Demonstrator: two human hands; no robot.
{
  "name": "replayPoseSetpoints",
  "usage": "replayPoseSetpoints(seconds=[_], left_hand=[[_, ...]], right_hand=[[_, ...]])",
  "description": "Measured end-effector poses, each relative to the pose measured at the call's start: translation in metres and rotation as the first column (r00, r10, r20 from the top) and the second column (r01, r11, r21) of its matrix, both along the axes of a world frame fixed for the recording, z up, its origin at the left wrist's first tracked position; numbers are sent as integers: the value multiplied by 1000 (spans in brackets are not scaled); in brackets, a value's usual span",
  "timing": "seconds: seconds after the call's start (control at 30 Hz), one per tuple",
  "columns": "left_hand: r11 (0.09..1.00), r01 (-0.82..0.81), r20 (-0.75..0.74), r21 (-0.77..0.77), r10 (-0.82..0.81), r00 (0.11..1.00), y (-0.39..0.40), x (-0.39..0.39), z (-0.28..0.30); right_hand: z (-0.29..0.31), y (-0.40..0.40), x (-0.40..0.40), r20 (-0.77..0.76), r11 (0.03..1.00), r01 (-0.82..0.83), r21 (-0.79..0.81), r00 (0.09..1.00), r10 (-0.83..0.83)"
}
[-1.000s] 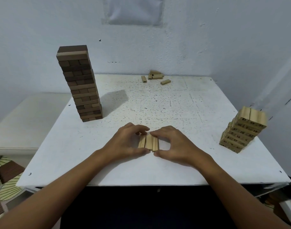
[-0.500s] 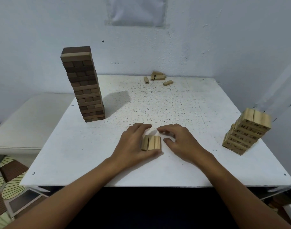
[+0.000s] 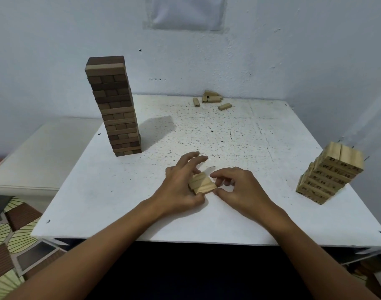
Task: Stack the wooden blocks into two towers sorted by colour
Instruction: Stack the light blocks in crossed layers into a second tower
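Observation:
A set of three light wooden blocks (image 3: 202, 183) lies side by side near the front middle of the white table (image 3: 206, 135), turned at an angle. My left hand (image 3: 180, 187) holds the set from its left side, thumb at the near edge, fingers spread above. My right hand (image 3: 239, 187) pinches its right edge between thumb and curled fingers. A tall dark brown tower (image 3: 113, 105) stands at the back left. A shorter light tower (image 3: 330, 172) with printed numbers stands at the right edge.
Several loose light blocks (image 3: 211, 100) lie at the back of the table by the wall. A lower white surface (image 3: 40, 152) sits to the left. The floor at lower left has patterned tiles (image 3: 9, 234).
The three-block set has been rotated from pointing away from me to a diagonal. My right hand closed in on its right edge; my left fingers lifted and spread.

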State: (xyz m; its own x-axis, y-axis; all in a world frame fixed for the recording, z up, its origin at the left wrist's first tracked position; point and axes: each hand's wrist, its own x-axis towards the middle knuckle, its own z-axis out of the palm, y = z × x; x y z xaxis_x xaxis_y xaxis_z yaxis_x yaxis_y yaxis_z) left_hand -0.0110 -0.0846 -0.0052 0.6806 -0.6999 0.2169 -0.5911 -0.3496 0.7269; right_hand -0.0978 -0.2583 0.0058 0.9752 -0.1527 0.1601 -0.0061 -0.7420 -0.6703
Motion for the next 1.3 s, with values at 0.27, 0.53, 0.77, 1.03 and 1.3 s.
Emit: replayPoseSetpoints(seconds=[0.27,0.53,0.77,1.03,1.3], left_hand=[[981,115,-56,-155,-125,991,6,3,-3],[795,-325,-601,-512,-62,796,-6,-16,2],[689,-457,-702,-563,-108,704,-17,-28,7],[666,-475,-704,-575,-107,702,-21,-31,7],[917,-207,-267,-341,117,957,12,-6,4]], right_hand=[[2,22,2,61,912,163,376,978,-200],[10,55,11,-3,357,99,929,966,-259],[10,71,18,21,335,87,938,951,-308],[4,73,23,52,383,77,920,947,-316],[7,39,15,58,725,150,672,966,-254]])
